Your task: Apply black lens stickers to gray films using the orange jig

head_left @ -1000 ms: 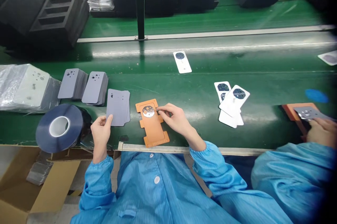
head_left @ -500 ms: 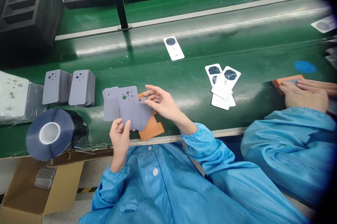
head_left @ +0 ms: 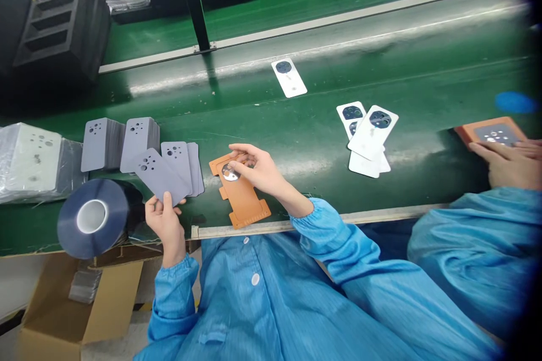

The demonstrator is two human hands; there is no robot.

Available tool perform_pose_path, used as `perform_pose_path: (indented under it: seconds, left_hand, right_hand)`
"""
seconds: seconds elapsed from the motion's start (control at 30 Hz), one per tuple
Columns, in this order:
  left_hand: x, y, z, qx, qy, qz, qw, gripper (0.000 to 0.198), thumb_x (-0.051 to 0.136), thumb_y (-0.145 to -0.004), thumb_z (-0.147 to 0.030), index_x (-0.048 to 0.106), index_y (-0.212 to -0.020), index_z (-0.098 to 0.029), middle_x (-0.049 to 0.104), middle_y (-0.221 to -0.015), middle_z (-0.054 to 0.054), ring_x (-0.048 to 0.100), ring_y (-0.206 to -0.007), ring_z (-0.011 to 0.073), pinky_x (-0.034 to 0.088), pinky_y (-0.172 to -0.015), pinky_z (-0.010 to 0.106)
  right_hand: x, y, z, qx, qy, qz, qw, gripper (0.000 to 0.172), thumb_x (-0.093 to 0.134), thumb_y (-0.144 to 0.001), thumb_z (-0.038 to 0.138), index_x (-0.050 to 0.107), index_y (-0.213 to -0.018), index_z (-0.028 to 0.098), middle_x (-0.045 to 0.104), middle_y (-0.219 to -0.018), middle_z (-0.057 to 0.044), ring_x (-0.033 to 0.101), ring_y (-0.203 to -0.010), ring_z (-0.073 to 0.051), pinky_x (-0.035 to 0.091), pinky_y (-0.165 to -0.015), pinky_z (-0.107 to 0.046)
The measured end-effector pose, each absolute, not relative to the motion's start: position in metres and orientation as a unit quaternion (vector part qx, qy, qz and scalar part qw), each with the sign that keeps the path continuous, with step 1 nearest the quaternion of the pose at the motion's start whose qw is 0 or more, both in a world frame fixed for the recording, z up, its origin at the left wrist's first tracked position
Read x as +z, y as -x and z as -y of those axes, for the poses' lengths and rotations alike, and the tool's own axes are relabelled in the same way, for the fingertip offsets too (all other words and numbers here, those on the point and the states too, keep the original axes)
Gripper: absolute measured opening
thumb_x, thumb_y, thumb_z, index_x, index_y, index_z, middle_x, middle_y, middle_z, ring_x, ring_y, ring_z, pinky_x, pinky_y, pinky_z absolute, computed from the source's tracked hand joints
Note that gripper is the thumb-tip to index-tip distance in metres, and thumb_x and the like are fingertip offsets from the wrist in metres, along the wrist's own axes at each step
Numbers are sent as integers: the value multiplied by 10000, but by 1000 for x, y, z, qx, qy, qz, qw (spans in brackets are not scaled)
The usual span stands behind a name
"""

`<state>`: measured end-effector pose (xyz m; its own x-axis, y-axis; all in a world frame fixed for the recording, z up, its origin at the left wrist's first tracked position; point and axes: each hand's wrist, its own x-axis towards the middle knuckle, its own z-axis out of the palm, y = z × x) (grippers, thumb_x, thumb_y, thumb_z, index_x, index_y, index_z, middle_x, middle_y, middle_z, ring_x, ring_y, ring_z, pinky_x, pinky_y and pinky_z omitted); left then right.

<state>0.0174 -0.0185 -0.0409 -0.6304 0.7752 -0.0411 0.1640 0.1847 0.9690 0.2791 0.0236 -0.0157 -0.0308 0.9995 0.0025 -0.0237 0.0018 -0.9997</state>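
My left hand [head_left: 166, 228] pinches the lower corner of a grey phone back panel [head_left: 163, 177] with camera holes, held tilted over other loose grey panels [head_left: 193, 172] on the bench. In front of me lies an orange fixture [head_left: 248, 203] with a shiny dark round area [head_left: 231, 172] near its upper end. My right hand [head_left: 258, 169] is over that end, thumb and fingers apart around the round area. Its fingertips are partly hidden, and I see nothing held in it.
Two stacks of grey panels [head_left: 96, 146], a wrapped pile [head_left: 38, 160] and a film roll [head_left: 91, 217] stand left. White phone panels [head_left: 368, 138] lie right of centre. A co-worker's hand [head_left: 508, 163] rests on another orange fixture [head_left: 470, 132]. Below is a cardboard box [head_left: 55, 310].
My left hand has moved left with the grey panel, away from the orange fixture. The fixture's face, earlier covered by grey panels, now shows. My right hand remains over its upper end.
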Motion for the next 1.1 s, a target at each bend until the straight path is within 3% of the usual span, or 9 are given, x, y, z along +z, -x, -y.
perform_pose_path:
  seconds: [0.17, 0.33, 0.43, 0.67, 0.77, 0.83, 0.9, 1.0, 1.1]
  left_hand:
    - [-35, -17, 30, 543, -394, -729, 135, 397, 705, -847, -529, 516, -980, -206, 635, -1150, 67, 631, -802, 114, 473, -608, 223]
    - [-15, -66, 58, 525, -415, -663, 334, 379, 749, -867, -512, 549, -1008, -223, 641, -808, -33, 560, -540, 92, 466, -520, 223]
    - [-20, -91, 71, 459, -453, -615, 454, 355, 780, -851, -506, 605, -946, -212, 651, -739, -24, 583, -552, 115, 467, -522, 229]
    - [-43, -95, 81, 326, -555, -627, 439, 330, 769, -877, -464, 628, -733, -203, 529, -623, -39, 465, -546, 109, 369, -520, 235]
    - [-41, -93, 78, 313, -652, -616, 313, 255, 769, -893, -438, 713, -984, -206, 658, -933, 35, 593, -706, 144, 490, -639, 269]
    - [-41, -92, 77, 328, -697, -602, 209, 565, 793, -886, -426, 608, -1380, -222, 606, -1349, 148, 673, -1069, 248, 570, -876, 372]
    - [-41, -92, 79, 338, -741, -566, 128, 823, 795, -896, -390, 388, -1597, -249, 393, -1619, 219, 511, -1429, 364, 503, -1098, 514]
    - [-43, -92, 86, 291, -822, -483, 85, 820, 750, -937, -333, 329, -1640, -300, 240, -1737, 203, 277, -1595, 424, 371, -1211, 628]
    - [-48, -90, 95, 200, -869, -440, 105, 769, 696, -973, -369, 337, -1647, -282, 314, -1715, 200, 276, -1600, 407, 311, -1237, 658]
  right_hand:
    - [-17, -285, -19, 536, 491, 490, 482, 431, 770, -859, 364, 712, -1237, 165, 752, -1146, -103, 694, -807, -148, 605, -754, -319]
    - [-6, -282, -14, 598, 395, 513, 473, 547, 730, -899, 365, 603, -1415, 236, 711, -1279, -94, 721, -927, -164, 625, -898, -370]
    - [-1, -286, -13, 594, 362, 526, 489, 612, 690, -907, 316, 528, -1492, 240, 717, -1178, -72, 700, -941, -166, 621, -896, -361]
    - [-4, -304, -3, 555, 405, 621, 377, 622, 611, -896, 193, 540, -1511, 252, 713, -1184, -55, 631, -805, -146, 581, -706, -302]
    - [-11, -308, 2, 538, 415, 630, 377, 620, 610, -928, 211, 506, -1537, 269, 721, -1218, -58, 663, -912, -191, 597, -757, -337]
    - [-15, -311, 3, 523, 414, 638, 385, 636, 597, -945, 209, 468, -1564, 274, 718, -1222, -60, 674, -979, -210, 604, -816, -364]
    - [-18, -314, 3, 501, 420, 653, 381, 661, 583, -951, 198, 434, -1589, 284, 716, -1205, -58, 676, -996, -216, 604, -855, -384]
    - [-19, -317, 1, 471, 430, 680, 361, 685, 554, -957, 184, 395, -1615, 291, 703, -1227, -57, 676, -1002, -217, 594, -906, -413]
    - [-22, -317, -4, 454, 434, 702, 335, 699, 530, -959, 174, 369, -1628, 301, 689, -1242, -56, 673, -992, -217, 588, -905, -416]
